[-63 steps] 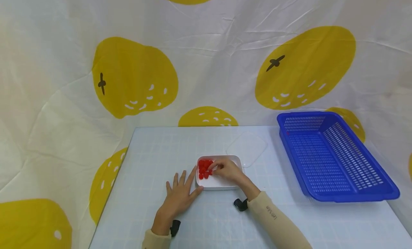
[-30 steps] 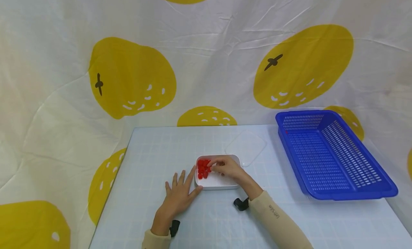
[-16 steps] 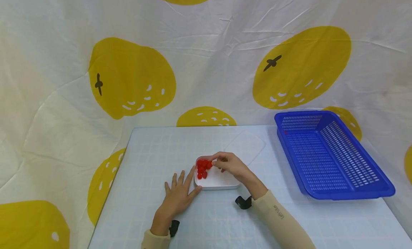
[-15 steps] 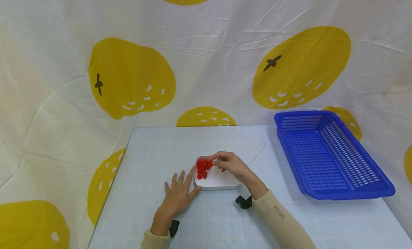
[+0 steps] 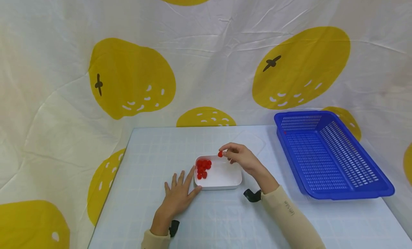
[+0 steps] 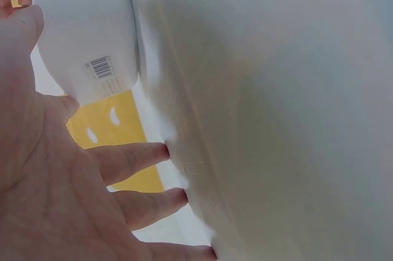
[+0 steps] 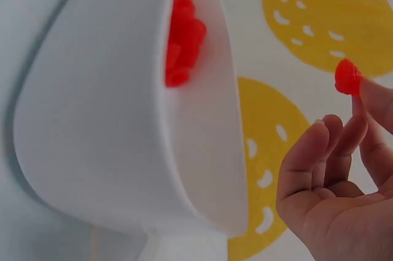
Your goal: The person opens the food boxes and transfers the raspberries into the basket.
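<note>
Between thumb and index finger, my right hand pinches a red raspberry, held above the back rim of a white rectangular container. The right wrist view shows the bumpy raspberry at the fingertips, the other fingers curled loosely. A cluster of raspberries lies in the left part of the container. My left hand rests with spread fingers at its left side, index finger and thumb against the wall. In the left wrist view, a barcode label shows on the container's underside.
A large blue perforated basket stands at the table's right, with a small red thing at its back left corner. A clear lid-like sheet lies behind the container, partly behind my right hand. A fruit-print cloth hangs behind the table.
My right hand has lifted a raspberry out of the cluster, moving up and right past the container's back rim. The left hand has stayed in place.
</note>
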The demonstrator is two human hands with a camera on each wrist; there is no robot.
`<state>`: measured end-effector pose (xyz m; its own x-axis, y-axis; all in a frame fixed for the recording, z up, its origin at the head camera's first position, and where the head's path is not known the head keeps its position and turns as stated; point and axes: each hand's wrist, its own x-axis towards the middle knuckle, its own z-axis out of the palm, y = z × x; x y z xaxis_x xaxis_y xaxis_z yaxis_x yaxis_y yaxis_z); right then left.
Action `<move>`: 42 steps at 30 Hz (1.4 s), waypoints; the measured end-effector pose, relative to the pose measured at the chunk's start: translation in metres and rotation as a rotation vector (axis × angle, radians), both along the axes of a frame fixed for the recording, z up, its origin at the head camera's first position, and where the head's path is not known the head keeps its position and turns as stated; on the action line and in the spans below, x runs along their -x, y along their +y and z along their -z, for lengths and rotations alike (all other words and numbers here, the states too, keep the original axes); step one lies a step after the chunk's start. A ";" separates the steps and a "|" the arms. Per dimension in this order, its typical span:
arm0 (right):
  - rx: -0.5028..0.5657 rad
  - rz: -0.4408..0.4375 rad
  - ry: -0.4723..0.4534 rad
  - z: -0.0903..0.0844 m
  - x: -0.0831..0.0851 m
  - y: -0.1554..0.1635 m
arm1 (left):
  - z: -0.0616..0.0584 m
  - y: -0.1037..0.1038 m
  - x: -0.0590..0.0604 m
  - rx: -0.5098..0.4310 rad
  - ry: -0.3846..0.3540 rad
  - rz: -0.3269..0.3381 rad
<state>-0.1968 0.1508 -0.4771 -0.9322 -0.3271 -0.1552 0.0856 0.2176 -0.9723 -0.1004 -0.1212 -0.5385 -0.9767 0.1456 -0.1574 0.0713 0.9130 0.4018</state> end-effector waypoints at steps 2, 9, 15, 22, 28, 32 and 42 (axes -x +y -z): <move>0.008 0.016 -0.008 -0.003 0.003 0.006 | 0.001 0.000 0.000 -0.001 0.003 0.001; 0.044 0.101 -0.031 -0.013 0.014 0.029 | 0.001 -0.001 0.001 -0.014 0.004 0.007; 0.078 0.155 0.007 -0.025 0.022 0.053 | 0.000 -0.001 0.001 -0.016 0.003 0.008; 0.095 0.220 0.044 -0.057 0.023 0.086 | 0.000 -0.001 0.002 -0.008 0.000 0.011; 0.155 0.257 0.061 -0.083 0.023 0.120 | 0.000 -0.003 0.001 -0.015 -0.003 0.014; 0.180 0.297 0.078 -0.094 0.028 0.146 | 0.001 -0.003 0.001 -0.010 0.000 0.017; 0.158 0.382 -0.004 -0.079 0.045 0.207 | 0.001 -0.002 0.001 -0.007 0.002 0.013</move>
